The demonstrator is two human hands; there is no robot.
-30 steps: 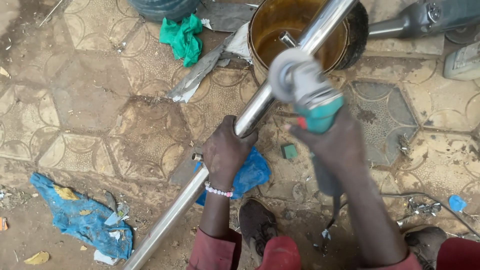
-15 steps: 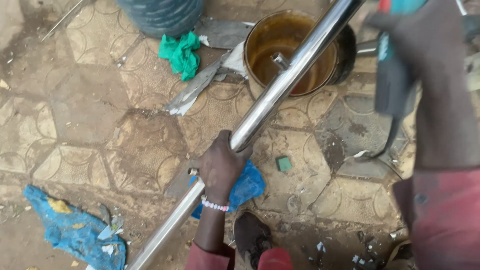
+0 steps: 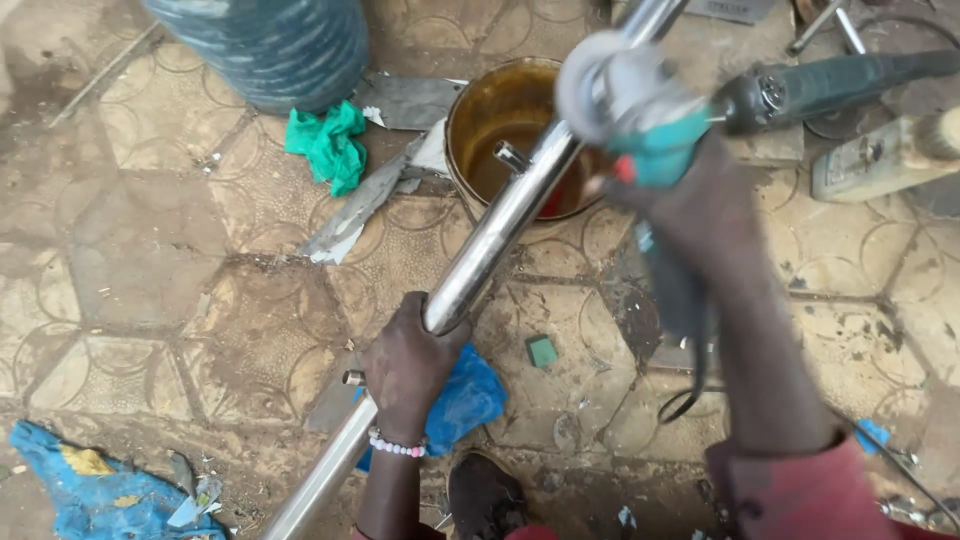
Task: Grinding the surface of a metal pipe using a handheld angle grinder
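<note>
The left hand [image 3: 408, 368] sits low in the middle of the view, fingers curled shut in a firm grip, knuckles facing up. Its wrist wears a beaded band, and the forearm runs straight down to the bottom edge. The right hand [image 3: 690, 205] is raised higher and further out, closed in a fist-like grip with its back toward the camera. The right forearm slants down to a red sleeve at the lower right.

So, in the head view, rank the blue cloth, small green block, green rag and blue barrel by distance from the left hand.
From the left hand:
1. Blue cloth, touching, just right.
2. Small green block, further right.
3. Green rag, up-left.
4. Blue barrel, top-left.
</note>
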